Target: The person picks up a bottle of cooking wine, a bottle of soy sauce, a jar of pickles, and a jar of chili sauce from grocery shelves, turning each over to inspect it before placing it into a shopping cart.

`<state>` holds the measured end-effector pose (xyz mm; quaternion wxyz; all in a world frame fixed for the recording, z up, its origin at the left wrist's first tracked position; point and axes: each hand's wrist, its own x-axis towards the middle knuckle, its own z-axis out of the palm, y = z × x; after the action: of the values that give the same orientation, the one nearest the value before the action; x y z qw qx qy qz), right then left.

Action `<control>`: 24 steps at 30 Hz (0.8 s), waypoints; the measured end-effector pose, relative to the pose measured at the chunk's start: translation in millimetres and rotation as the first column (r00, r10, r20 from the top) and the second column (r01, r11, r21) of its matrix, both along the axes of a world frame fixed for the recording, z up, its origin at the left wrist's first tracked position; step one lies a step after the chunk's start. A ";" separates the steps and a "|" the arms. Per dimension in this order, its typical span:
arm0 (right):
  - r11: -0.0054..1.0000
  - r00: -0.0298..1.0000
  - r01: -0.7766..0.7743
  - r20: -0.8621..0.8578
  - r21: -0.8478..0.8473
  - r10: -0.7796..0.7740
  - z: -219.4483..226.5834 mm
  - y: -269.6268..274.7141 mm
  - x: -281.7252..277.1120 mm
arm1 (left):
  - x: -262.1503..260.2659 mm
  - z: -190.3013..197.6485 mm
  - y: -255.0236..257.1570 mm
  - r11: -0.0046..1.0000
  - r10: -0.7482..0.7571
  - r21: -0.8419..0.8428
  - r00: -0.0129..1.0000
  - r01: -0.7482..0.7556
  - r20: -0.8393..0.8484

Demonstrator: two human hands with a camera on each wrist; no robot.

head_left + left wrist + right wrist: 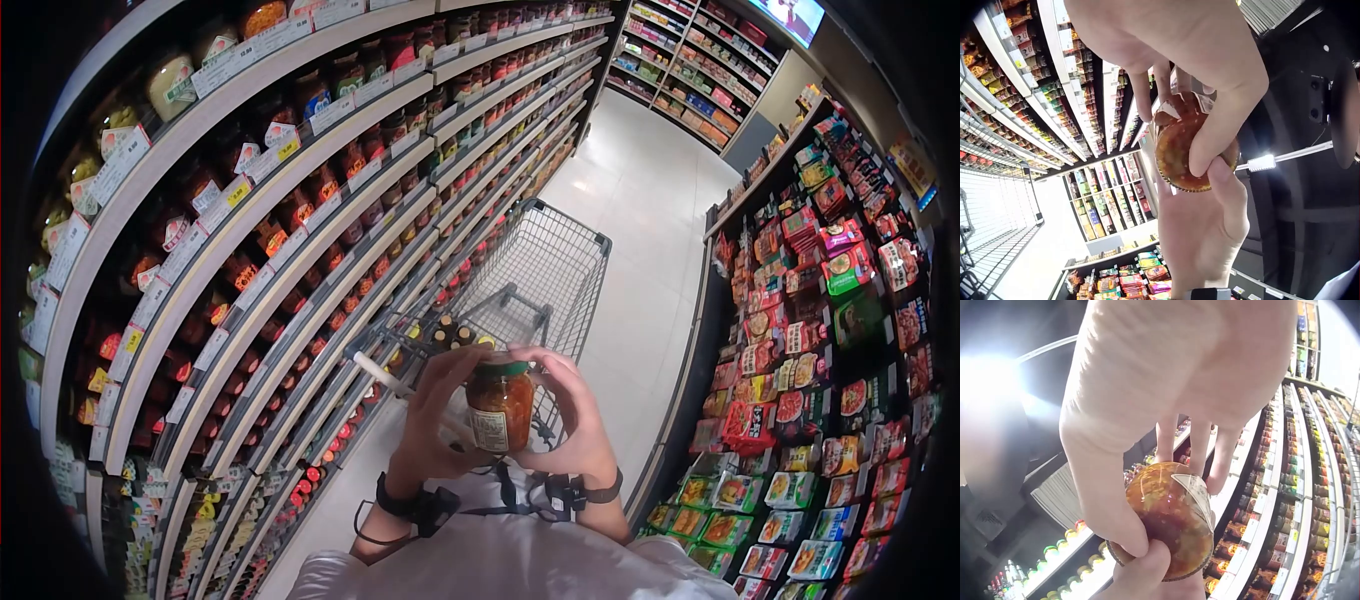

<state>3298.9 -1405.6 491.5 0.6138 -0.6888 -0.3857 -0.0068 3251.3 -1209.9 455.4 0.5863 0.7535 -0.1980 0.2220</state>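
Between both hands, close in front of the chest, stands a glass jar point(503, 405) of reddish-orange preserved food with a green lid and a pale printed label. My left hand point(433, 420) grips it from the left and my right hand point(574, 418) from the right, thumbs low and fingers reaching up near the lid. In the left wrist view the base of the jar point(1179, 153) shows, with both thumbs pressed against it. The same base of the jar point(1169, 519) appears in the right wrist view, the fingers curled behind it.
A wire shopping cart point(555, 250) with a few dark bottles point(450, 332) stands just ahead. Long shelves of jars point(330, 185) line the left side. Sloping racks of packaged food point(800, 340) run along the right. Pale floor point(650, 200) stretches between them towards more shelving point(690, 65).
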 end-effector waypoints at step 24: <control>0.965 0.941 -0.061 -0.309 0.256 0.142 -2.3 -2.6 -10.4 | 0.4 5.1 -10.9 0.933 -0.171 -0.347 0.963 0.092 -0.207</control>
<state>3288.5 -1408.2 489.2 0.7480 -0.5792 -0.3110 0.0913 3251.7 -1220.8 460.5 0.7383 0.6489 -0.1374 0.1221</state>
